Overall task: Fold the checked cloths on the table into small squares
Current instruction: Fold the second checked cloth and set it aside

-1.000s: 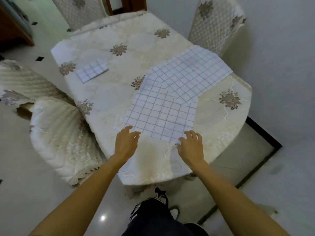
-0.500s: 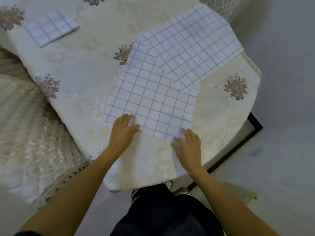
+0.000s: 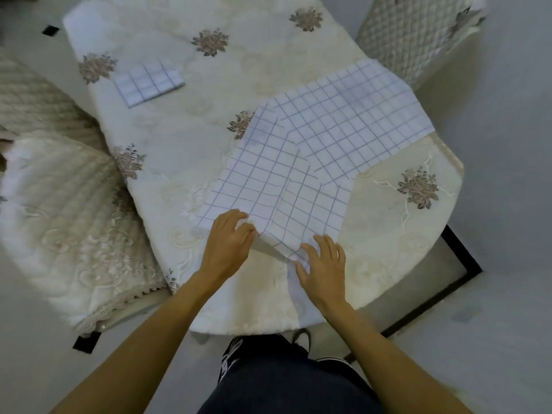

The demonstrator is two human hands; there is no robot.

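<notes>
Here the left hand [image 3: 230,243] has its fingers curled onto the near edge of the near checked cloth [image 3: 268,186], pinching it so that the hem stands slightly proud of the table [image 3: 185,138]. The right hand [image 3: 324,267] lies with its fingers spread over the cloth's near corner, at lower centre of the frame. It presses more than it grasps, and whether the thumb is tucked beneath I cannot tell.

Between the two hands the edge arches up in a small ridge. From this grip the whole cloth lies away from the person, running up the frame and slightly to the right. A first fold would likely carry the held edge that way, with both hands equally close to it.

At its upper right end the cloth overlaps a second checked cloth [image 3: 343,127], spread flat towards the right edge of the table. Which one lies on top is not plain, so lifting may drag the other.

A folded checked cloth [image 3: 148,82] sits well apart, in the upper left.
</notes>
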